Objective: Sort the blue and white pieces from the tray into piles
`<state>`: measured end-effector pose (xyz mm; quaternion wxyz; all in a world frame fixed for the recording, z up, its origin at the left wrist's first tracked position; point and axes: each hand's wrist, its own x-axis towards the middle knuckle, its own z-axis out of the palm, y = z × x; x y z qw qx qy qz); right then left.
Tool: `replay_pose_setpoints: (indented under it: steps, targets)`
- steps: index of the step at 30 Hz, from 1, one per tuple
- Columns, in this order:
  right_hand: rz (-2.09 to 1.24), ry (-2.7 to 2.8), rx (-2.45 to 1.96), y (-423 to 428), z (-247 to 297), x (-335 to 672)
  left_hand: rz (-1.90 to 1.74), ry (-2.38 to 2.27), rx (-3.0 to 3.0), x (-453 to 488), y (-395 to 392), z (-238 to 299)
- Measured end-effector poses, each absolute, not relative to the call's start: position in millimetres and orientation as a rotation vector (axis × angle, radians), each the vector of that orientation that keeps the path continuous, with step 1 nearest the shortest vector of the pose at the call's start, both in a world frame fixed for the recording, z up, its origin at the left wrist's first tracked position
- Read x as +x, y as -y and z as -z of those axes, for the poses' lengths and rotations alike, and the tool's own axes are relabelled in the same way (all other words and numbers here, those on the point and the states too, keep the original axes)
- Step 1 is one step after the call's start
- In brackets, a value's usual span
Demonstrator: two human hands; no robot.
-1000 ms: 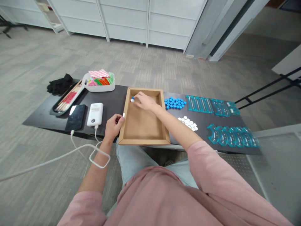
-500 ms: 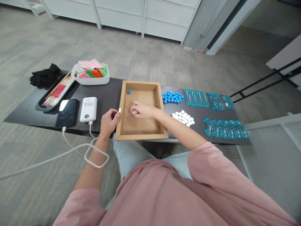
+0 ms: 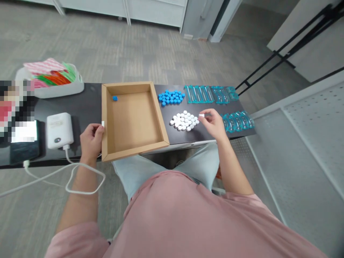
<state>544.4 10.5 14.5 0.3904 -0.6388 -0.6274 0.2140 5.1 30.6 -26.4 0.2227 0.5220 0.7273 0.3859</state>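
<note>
A shallow cardboard tray [image 3: 161,122] lies on the black table with one blue hexagon piece [image 3: 115,98] in its far left corner. My left hand [image 3: 91,139] is closed on the tray's left wall. My right hand [image 3: 213,123] hovers just right of a cluster of white hexagon pieces [image 3: 184,120] and pinches one white piece [image 3: 201,115] between thumb and fingers. A cluster of blue hexagon pieces [image 3: 171,97] lies behind the white ones.
Clear teal curved and straight strips [image 3: 215,95] lie at the table's right end, more [image 3: 238,121] near my right hand. A white power bank [image 3: 59,129] with a cable, a phone and a white basket of coloured items [image 3: 51,79] are at the left.
My right hand left the tray, where it had set down the blue piece, and carried a white piece right to beside the white cluster. The view swung right. My left hand stayed on the tray.
</note>
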Motion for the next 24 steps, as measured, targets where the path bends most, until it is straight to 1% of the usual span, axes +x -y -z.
replay_pose_setpoints:
  steps: [4,8,12,18,21,24]
  targets:
    - [-0.488,1.524,-1.743,17,10,561,-1.083,-2.033,1.418,7,-31,23]
    - [-0.598,1.517,-1.743,26,32,556,-1.082,-2.049,1.385,11,-31,18]
    - [-0.656,1.494,-1.702,30,41,557,-1.085,-2.04,1.405,9,-30,20]
    - [-0.552,1.546,-1.636,33,24,547,-1.08,-1.988,1.459,6,-26,24]
    - [-0.535,1.687,-1.53,13,5,516,-1.097,-1.949,1.435,8,-25,22]
    - [-0.619,1.936,-1.316,-26,-13,462,-1.135,-1.905,1.403,10,-25,22]
